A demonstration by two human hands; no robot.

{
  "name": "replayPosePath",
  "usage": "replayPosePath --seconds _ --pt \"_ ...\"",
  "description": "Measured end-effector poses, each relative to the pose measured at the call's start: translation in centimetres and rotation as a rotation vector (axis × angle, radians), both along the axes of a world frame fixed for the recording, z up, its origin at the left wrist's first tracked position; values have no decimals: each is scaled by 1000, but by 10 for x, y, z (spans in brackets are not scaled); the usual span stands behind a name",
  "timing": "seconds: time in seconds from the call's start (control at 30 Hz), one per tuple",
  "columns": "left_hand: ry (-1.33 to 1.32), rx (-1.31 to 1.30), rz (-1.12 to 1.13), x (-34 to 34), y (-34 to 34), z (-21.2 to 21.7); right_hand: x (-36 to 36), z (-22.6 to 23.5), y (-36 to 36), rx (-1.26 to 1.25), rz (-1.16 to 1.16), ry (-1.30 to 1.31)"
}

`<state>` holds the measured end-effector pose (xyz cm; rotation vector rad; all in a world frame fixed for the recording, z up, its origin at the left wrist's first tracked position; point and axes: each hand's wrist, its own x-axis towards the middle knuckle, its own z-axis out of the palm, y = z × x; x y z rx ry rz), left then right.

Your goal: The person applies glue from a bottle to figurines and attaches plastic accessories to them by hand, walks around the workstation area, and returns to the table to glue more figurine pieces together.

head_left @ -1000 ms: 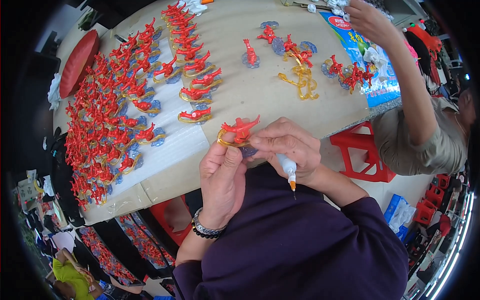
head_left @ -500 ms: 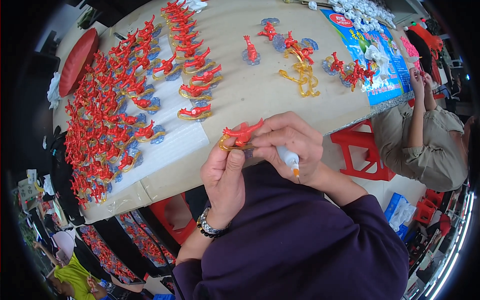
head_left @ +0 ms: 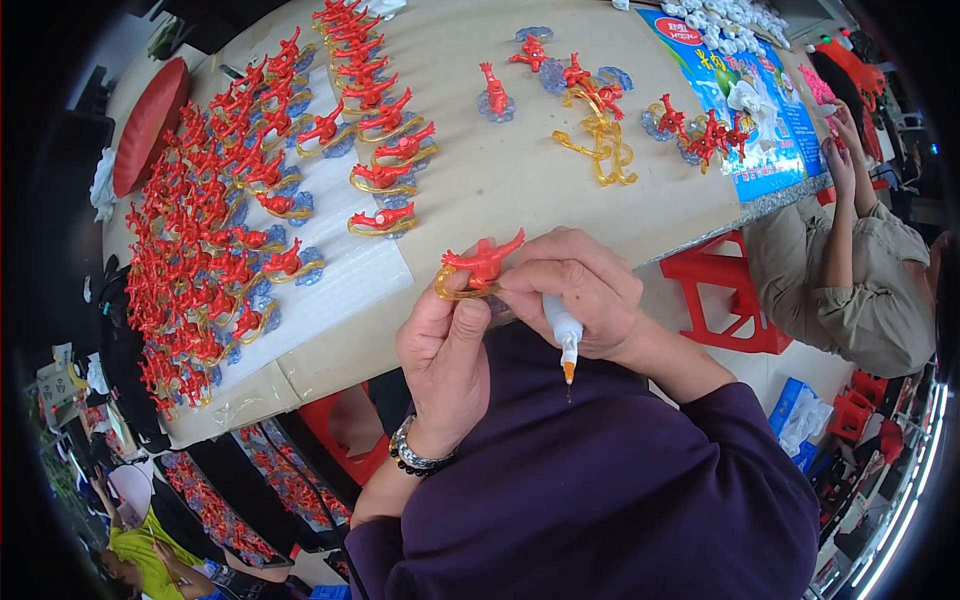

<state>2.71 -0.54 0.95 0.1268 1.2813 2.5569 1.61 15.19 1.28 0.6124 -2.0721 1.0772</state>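
Observation:
Between my two hands is a red plastic figurine (head_left: 484, 262) with outstretched arms, and a curved translucent yellow piece (head_left: 455, 290) runs along its lower side. My left hand (head_left: 447, 358) pinches the yellow piece and the figurine's lower left end between thumb and fingers. The thumb and fingers of my right hand (head_left: 590, 290) grip the figurine's other side. Tucked in that same hand is a small white squeeze bottle (head_left: 564, 332), its orange nozzle with a thin dark tip pointing down. A bluish clear base under the figurine is partly hidden by my fingers.
Rows of finished-looking red figurines (head_left: 225, 215) on bluish bases crowd the table's left. Loose yellow pieces (head_left: 602, 140) and several figurines lie farther back. A red tray (head_left: 152, 125), a blue printed sheet (head_left: 745, 110) and a red stool (head_left: 728, 300) stand around; a co-worker (head_left: 845, 285) sits at right.
The squeeze bottle has swung so its nozzle points more steeply down and shows more. Both hands keep hold of the figurine, nearly in place.

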Motion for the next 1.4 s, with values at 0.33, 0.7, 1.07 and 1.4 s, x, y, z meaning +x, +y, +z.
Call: replayPosePath --seconds 0.33,0.7,1.07,1.4 --pt "37 -4 -55 1 -1 -3 1 -7 2 -27 10 55" --pt "185 -217 38 2 -1 -4 5 0 -3 -94 5 -31" --pt "215 -309 88 3 -3 -9 11 4 -7 -197 22 -174" --pt "189 -198 83 -1 -1 -3 9 6 -8 -234 4 -182"
